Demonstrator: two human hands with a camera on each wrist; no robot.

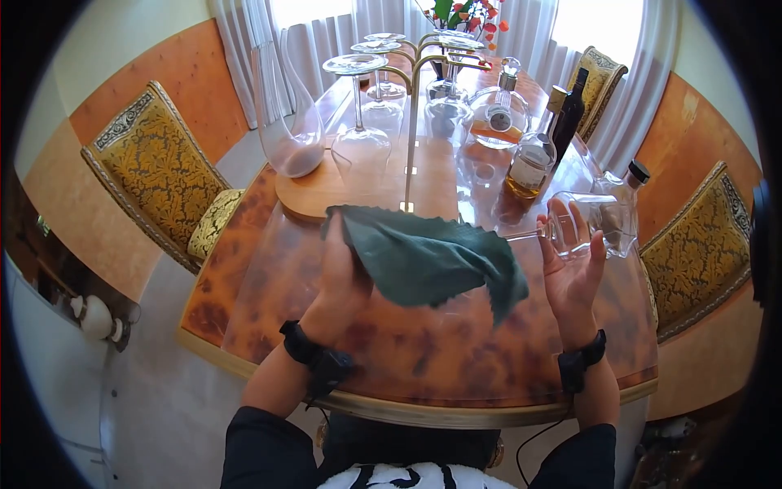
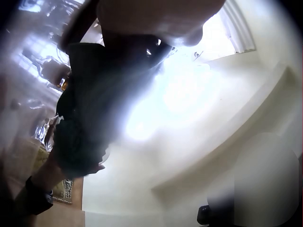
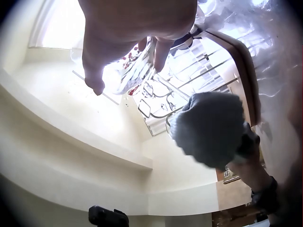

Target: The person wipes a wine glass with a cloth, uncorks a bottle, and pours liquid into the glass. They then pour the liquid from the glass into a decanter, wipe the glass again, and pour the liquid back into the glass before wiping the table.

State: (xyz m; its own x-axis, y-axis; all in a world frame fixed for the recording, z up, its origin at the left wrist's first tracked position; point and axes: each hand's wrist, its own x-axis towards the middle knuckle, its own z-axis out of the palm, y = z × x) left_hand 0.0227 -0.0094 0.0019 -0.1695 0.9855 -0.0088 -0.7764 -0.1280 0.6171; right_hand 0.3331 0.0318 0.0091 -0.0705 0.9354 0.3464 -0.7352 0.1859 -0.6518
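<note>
In the head view my left hand (image 1: 342,273) grips a dark green cloth (image 1: 423,253), which drapes over its fingers and hangs to the right above the table. A clear wine glass (image 1: 570,226) lies sideways in the air, its bowl held in my right hand (image 1: 574,281) between thumb and fingers. Its stem runs left to the cloth, which hides the foot. In the right wrist view the cloth (image 3: 210,127) appears as a bunched bundle beyond the glass (image 3: 138,73). The left wrist view shows the cloth (image 2: 87,123) dark against the light.
A metal rack (image 1: 414,122) with hanging wine glasses stands on the glossy table (image 1: 391,359). A decanter (image 1: 293,138) sits on a round wooden board (image 1: 305,204). Several bottles, including an amber one (image 1: 529,167) and a square clear one (image 1: 623,213), line the right. Patterned chairs (image 1: 155,171) flank it.
</note>
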